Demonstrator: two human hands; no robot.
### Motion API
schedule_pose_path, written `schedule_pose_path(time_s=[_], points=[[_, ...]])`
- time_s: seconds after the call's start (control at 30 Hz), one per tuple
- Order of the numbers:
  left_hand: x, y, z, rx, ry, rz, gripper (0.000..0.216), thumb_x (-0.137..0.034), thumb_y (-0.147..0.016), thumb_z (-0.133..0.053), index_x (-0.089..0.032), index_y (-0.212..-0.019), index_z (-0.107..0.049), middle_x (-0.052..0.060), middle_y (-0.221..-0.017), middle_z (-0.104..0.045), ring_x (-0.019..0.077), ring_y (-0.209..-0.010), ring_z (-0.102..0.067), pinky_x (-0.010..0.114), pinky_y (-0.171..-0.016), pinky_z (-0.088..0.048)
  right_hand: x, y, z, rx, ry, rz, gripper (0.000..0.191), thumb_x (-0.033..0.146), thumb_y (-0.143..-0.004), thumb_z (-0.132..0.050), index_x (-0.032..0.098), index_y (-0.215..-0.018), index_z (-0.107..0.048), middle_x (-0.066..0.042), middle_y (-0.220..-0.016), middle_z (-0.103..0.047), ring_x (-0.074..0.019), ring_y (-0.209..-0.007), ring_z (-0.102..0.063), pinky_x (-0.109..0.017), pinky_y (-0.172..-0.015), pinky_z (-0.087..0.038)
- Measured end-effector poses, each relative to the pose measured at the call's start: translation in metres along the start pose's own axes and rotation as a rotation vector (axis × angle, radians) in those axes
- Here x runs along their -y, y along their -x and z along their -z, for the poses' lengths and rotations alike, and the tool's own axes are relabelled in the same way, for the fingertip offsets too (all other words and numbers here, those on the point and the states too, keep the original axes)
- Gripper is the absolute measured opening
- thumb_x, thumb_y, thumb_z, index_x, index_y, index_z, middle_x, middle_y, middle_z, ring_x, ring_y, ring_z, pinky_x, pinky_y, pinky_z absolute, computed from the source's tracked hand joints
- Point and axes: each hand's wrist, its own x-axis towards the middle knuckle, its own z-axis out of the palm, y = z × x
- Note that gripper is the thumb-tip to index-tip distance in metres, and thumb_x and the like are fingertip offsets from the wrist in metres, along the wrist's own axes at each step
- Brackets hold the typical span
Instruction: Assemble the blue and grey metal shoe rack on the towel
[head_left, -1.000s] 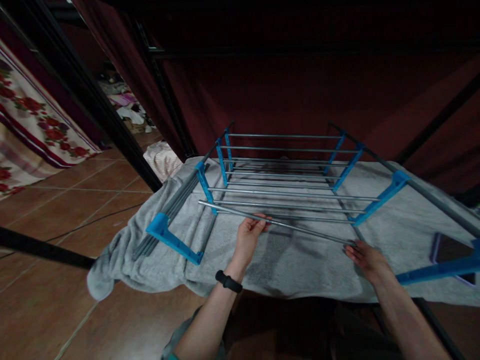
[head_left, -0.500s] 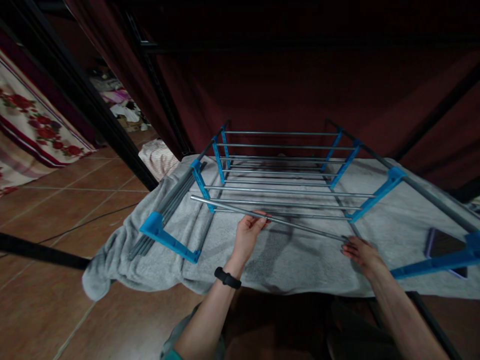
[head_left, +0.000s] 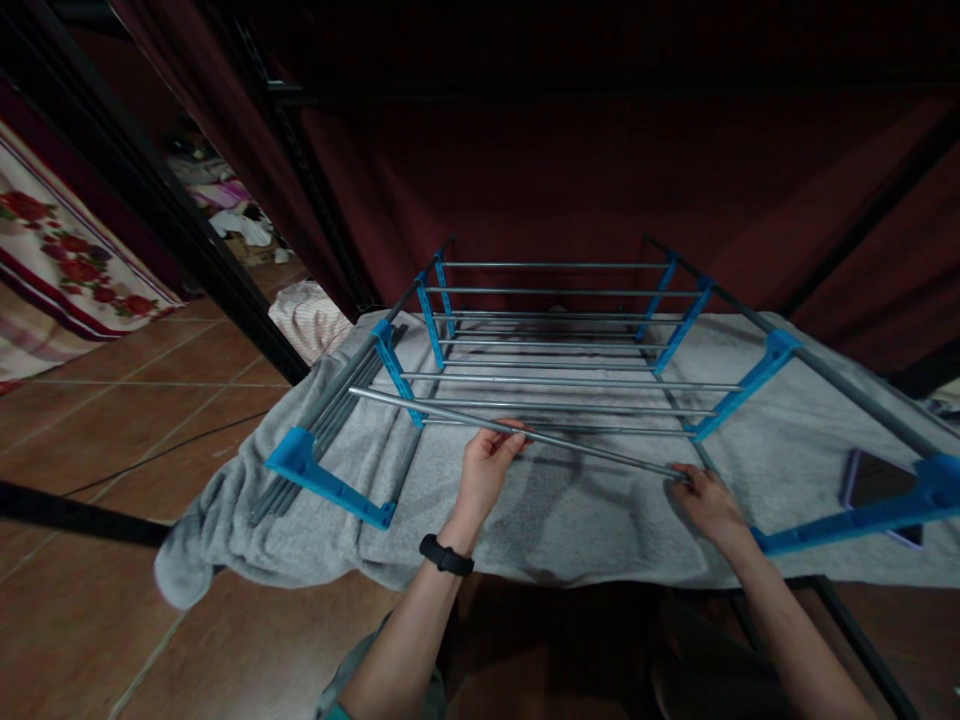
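A loose metal rod lies slanted across the front of a partly built rack of grey rods and blue plastic brackets. My left hand, with a black band on the wrist, pinches the rod near its middle. My right hand grips the rod's right end, close to a blue bracket. The rack rests on a grey towel spread over a low surface.
A detached blue bracket with a bundle of spare rods lies at the left of the towel. A purple-edged phone lies at the right, behind another blue bracket. Dark red curtains hang behind; tiled floor and a black cable lie to the left.
Both hands have drawn the rod slightly left and toward the rack; the view has shifted a little. My right hand has closed more firmly on the rod's end.
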Motion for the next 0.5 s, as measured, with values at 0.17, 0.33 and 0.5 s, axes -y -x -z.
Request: schedule_pose_path(time_s=[0.17, 0.33, 0.5], points=[[-0.001, 0.003, -0.005, 0.026, -0.022, -0.009, 0.029, -0.038, -0.072, -0.083, -0.019, -0.090, -0.072, 0.004, -0.084, -0.074, 0.0170, -0.078, -0.067, 0.032, -0.079, -0.053, 0.005, 0.011, -0.004, 0.009, 0.344, 0.189, 0.023, 0.031, -0.084, -0.064, 0.024, -0.105, -0.070, -0.008, -0.109, -0.057, -0.0204, -0.090, -0.063, -0.036, -0.089, -0.052], [-0.005, 0.006, -0.009, 0.041, -0.015, -0.001, 0.029, -0.039, -0.072, -0.083, -0.018, -0.090, -0.072, 0.004, -0.085, -0.073, 0.0178, -0.079, -0.068, 0.035, -0.083, -0.054, 0.013, 0.019, -0.010, 0.016, 0.403, 0.325, 0.028, 0.036, -0.091, -0.058, 0.024, -0.114, -0.066, -0.008, -0.111, -0.059, -0.0209, -0.091, -0.063, -0.036, -0.087, -0.052], [-0.002, 0.006, -0.009, 0.042, -0.031, -0.004, 0.031, -0.041, -0.073, -0.083, -0.019, -0.092, -0.073, 0.004, -0.088, -0.074, 0.0180, -0.081, -0.068, 0.035, -0.083, -0.055, 0.034, 0.030, -0.021, 0.125, 0.391, 0.390, 0.027, 0.036, -0.095, -0.051, 0.025, -0.115, -0.064, -0.008, -0.113, -0.062, -0.0219, -0.094, -0.064, -0.034, -0.085, -0.052]])
